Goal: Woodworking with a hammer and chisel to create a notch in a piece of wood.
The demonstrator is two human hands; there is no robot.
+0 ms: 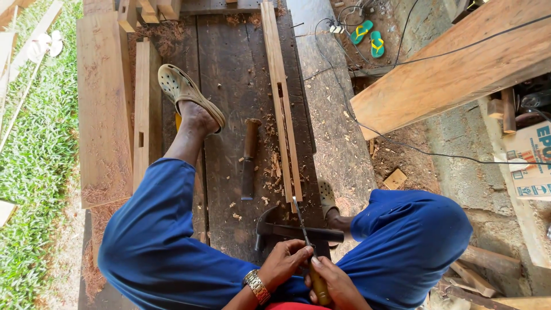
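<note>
One view, the head camera, looking down over my knees onto a dark workbench (229, 86).

Item: chisel (310, 252), narrow steel blade, yellow-brown wooden handle. It lies at the near edge of the bench between my two hands, blade pointing away toward the long rail (283, 103), tip close to the rail's near end. My right hand (336, 284) is wrapped closed around the handle; my left hand (284, 261), watch on the wrist, has its fingers curled in and pinching the blade just above the handle. I judge it light, stiff and sharp at the tip. The handle is the safe place to take it; the bare steel is thin and could slip or cut.

Item: hammer (290, 229), dark head and dark handle, lying crosswise on the bench just beyond my hands, the chisel blade crossing over it. I judge it head-heavy, best taken well down the handle.

Item: second, broader chisel (248, 158), lying loose mid-bench, left of the rail, with chips around it.

Item: long rail, pale wood, a slot cut in it partway along. Stiff, light for its length by my judgement.

Item: planks (103, 103) stacked at the bench's left; one has a small square mortise.

Item: my left foot in a clog (183, 89) rests on the bench.
</note>
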